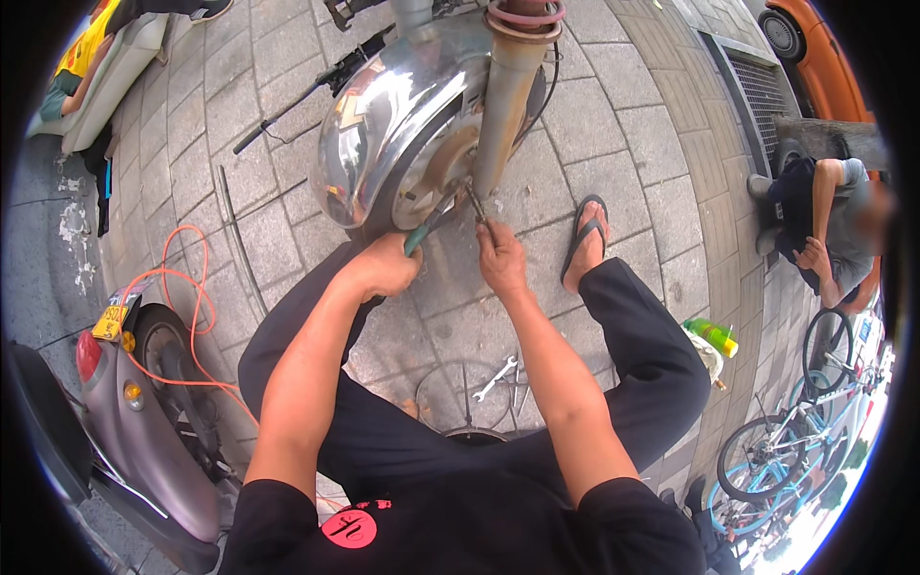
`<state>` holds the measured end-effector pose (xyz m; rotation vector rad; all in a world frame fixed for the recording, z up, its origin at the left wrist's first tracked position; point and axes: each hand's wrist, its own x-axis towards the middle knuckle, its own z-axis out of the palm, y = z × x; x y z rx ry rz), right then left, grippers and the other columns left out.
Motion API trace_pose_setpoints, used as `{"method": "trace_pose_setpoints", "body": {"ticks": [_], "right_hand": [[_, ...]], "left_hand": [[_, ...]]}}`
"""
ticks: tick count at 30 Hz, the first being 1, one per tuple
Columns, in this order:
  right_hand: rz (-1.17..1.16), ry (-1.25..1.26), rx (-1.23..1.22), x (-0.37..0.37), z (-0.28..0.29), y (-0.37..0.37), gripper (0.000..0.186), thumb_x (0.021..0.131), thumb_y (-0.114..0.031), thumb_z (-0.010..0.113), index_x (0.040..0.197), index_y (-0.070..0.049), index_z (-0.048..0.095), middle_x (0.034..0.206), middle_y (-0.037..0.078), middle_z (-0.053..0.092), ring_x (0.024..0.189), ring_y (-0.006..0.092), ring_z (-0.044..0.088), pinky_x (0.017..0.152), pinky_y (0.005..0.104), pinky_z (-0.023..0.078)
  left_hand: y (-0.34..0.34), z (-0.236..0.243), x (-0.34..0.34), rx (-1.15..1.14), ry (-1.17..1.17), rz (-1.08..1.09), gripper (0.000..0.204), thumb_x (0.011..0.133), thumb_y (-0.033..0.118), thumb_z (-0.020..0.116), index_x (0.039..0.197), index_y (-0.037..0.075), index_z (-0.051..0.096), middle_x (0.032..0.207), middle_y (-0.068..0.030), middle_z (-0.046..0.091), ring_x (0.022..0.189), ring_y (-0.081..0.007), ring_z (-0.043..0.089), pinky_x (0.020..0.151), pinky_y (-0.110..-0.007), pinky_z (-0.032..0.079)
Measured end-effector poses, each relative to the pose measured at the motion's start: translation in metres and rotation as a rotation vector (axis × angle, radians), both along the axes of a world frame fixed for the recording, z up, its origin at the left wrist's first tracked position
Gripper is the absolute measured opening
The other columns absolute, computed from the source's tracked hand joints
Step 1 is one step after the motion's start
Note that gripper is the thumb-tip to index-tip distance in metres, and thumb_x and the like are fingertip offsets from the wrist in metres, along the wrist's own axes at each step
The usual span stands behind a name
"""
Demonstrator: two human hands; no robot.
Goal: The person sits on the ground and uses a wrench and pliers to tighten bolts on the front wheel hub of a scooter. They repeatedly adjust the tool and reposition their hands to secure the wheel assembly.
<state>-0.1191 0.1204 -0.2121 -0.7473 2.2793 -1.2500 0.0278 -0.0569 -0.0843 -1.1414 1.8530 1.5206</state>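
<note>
In front of me stands a wheel (422,187) under a shiny chrome fender (369,134), with a worn, rust-stained fork tube (506,105) along its right side. My left hand (381,265) is closed around a green-handled tool (416,239), whose dark metal end reaches toward the wheel's hub. Whether it is pliers or a screwdriver I cannot tell. Just right of it, my right hand (501,257) pinches a thin dark metal rod (476,204) that points up to the fork's lower end. Where both tips meet the hub is too small to make out.
A wrench (495,378) lies on the paving between my legs. At left, an orange cord (203,287) loops beside a parked scooter (153,431). A green bottle (711,335) lies right of my knee. Bicycles (767,455) and a seated person (824,220) are farther right.
</note>
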Motion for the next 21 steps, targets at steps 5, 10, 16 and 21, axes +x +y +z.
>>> {"method": "trace_pose_setpoints", "body": {"ticks": [5, 10, 16, 21], "right_hand": [[0.088, 0.101, 0.048, -0.015, 0.011, 0.001, 0.028, 0.103, -0.024, 0.063, 0.118, -0.003, 0.073, 0.106, 0.024, 0.072, 0.097, 0.0466, 0.07, 0.083, 0.0513, 0.056], [0.384, 0.336, 0.429, -0.059, 0.118, -0.029, 0.026, 0.096, -0.024, 0.063, 0.108, -0.004, 0.075, 0.098, 0.025, 0.074, 0.093, 0.0449, 0.072, 0.081, 0.0537, 0.058], [0.696, 0.409, 0.708, -0.076, 0.201, -0.11, 0.032, 0.098, -0.028, 0.058, 0.098, -0.003, 0.078, 0.102, 0.025, 0.076, 0.098, 0.0439, 0.073, 0.087, 0.0543, 0.057], [0.349, 0.139, 0.405, -0.075, 0.138, -0.02, 0.032, 0.098, -0.032, 0.062, 0.102, -0.003, 0.076, 0.098, 0.026, 0.074, 0.097, 0.0468, 0.072, 0.085, 0.0517, 0.056]], "left_hand": [[0.001, -0.008, 0.005, -0.002, 0.03, 0.007, 0.013, 0.093, 0.01, 0.05, 0.081, 0.008, 0.055, 0.071, -0.0006, 0.051, 0.057, -0.013, 0.045, 0.054, -0.034, 0.043], [0.003, -0.004, 0.003, -0.056, 0.04, -0.034, 0.023, 0.095, 0.012, 0.05, 0.073, 0.007, 0.054, 0.066, -0.001, 0.05, 0.056, -0.013, 0.042, 0.053, -0.035, 0.04], [0.005, -0.018, 0.007, -0.21, 0.08, -0.028, 0.026, 0.095, 0.014, 0.052, 0.073, 0.005, 0.061, 0.063, -0.0038, 0.054, 0.058, -0.0168, 0.049, 0.056, -0.039, 0.043], [0.007, -0.009, 0.0, -0.165, 0.101, -0.043, 0.025, 0.092, 0.014, 0.052, 0.07, 0.005, 0.06, 0.062, -0.0027, 0.053, 0.056, -0.0168, 0.048, 0.055, -0.039, 0.041]]}}
